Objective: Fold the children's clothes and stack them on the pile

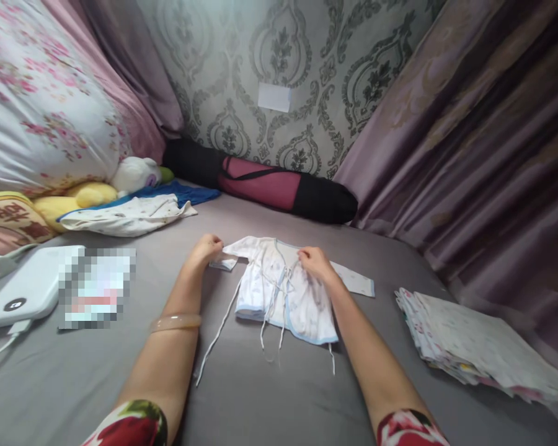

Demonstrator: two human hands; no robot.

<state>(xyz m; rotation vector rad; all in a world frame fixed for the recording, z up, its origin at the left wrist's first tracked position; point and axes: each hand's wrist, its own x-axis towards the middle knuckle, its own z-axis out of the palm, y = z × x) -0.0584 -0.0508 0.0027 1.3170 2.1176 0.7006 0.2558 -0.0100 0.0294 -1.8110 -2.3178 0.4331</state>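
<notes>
A small white baby shirt (260,282) with light-blue trim and a faint print lies front side up on the grey bedding. Its ties are fastened in part at the chest, and several white strings (218,334) trail from it over the sheet. My left hand (207,247) pinches the left sleeve near its cuff, drawing it outward. At the neckline's right side, my right hand (314,261) has its fingers closed on the fabric by the collar. The right sleeve (353,282) stretches out beyond my right wrist, flat on the bed.
A stack of folded cloths (474,341) lies at the right. Left are a white power bank (32,279) with a cable, a blurred-out device (97,288), a crumpled white cloth (130,217) and plush toys (137,173). A long black-and-maroon bag (260,183) lies along the wall.
</notes>
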